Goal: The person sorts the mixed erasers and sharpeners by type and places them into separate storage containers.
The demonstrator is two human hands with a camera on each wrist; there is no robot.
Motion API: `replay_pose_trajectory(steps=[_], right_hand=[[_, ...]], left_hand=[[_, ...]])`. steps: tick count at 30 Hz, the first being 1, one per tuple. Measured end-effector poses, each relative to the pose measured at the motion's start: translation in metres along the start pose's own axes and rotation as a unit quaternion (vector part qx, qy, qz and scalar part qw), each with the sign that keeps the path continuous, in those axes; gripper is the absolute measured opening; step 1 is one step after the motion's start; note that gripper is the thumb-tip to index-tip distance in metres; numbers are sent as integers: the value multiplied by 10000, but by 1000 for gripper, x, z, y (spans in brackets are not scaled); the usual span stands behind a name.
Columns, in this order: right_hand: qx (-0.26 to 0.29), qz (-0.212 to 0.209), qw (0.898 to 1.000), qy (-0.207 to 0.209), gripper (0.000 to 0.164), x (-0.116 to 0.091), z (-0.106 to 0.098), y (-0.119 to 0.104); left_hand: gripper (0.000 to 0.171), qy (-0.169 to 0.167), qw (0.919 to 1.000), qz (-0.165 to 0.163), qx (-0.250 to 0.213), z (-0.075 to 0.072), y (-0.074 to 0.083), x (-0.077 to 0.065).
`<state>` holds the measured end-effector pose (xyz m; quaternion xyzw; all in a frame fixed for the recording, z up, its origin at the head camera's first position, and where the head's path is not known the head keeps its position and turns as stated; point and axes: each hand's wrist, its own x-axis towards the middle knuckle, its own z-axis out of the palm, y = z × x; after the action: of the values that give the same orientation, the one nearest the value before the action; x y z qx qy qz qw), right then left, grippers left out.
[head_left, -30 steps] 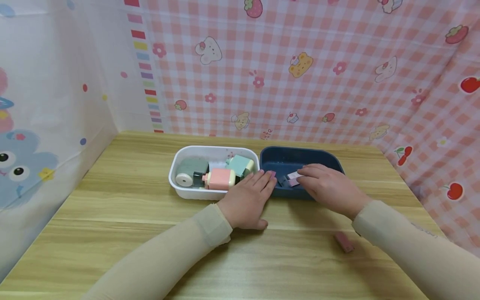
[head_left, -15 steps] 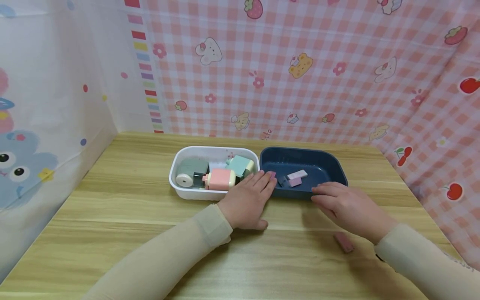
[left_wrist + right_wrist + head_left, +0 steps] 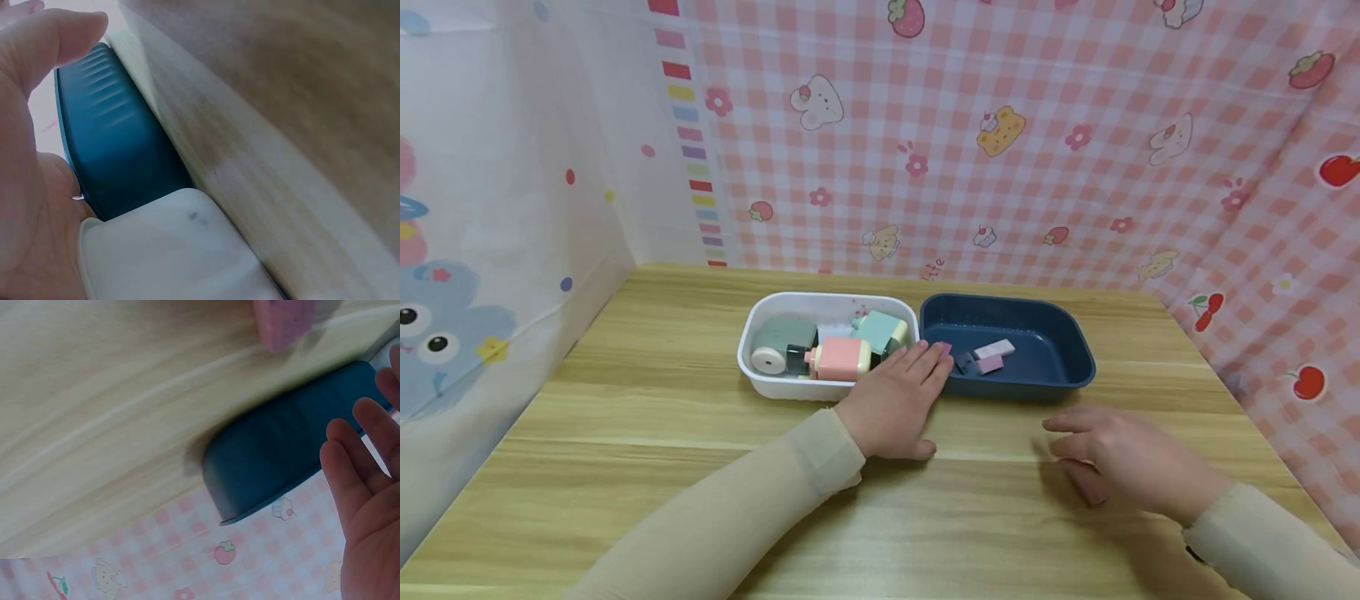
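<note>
My left hand (image 3: 895, 404) rests with extended fingers over the adjoining rims of a white box (image 3: 823, 389) and a navy blue box (image 3: 1026, 389). Its thumb points out over the table. My right hand (image 3: 1138, 458) hovers over the table, fingers loosely extended and holding nothing, close above a small pink block (image 3: 1086, 485). In the right wrist view the pink block (image 3: 284, 322) appears at the top, apart from the fingers. Inside the navy box lie a pale block (image 3: 994, 349), a lilac block (image 3: 990, 364) and a grey-blue piece (image 3: 967, 364); another pink piece is partly hidden by my left fingertips.
In the white box sit a pink bottle-shaped item (image 3: 842, 358), a mint one (image 3: 880, 332), a grey-green item (image 3: 786, 336) and a white round piece (image 3: 768, 360). Patterned cloth (image 3: 955, 167) hangs behind the wooden table (image 3: 775, 517).
My right hand has left the navy box and moved back and right to the pink block on the table. The pale block it was touching lies in the box. My left hand has not moved.
</note>
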<state>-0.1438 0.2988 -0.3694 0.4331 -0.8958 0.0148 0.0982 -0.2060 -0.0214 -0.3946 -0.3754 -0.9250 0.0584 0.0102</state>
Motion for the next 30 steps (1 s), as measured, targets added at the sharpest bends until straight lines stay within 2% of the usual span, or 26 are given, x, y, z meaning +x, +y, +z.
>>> replay_pose_trajectory(steps=[5,10,17,23,30], right_hand=[[264,51,9994,-217,27,-11,3,2],[432,142,9975,-549,25,-17,7,4],[480,-40,9976,-499,23,-21,14,5],[680,-11,9960,-574,24,-23,17,7],[799,122,9931,-855,21,-24,20,7]], left_hand=[[116,13,10000,-9,-30,0,0,0],[116,9,10000,-17,-20,0,0,0],[116,-10,10000,-12,-29,0,0,-1],[116,-31,10000,-23,-30,0,0,0],[117,-6,9999,-11,-100,0,0,0]])
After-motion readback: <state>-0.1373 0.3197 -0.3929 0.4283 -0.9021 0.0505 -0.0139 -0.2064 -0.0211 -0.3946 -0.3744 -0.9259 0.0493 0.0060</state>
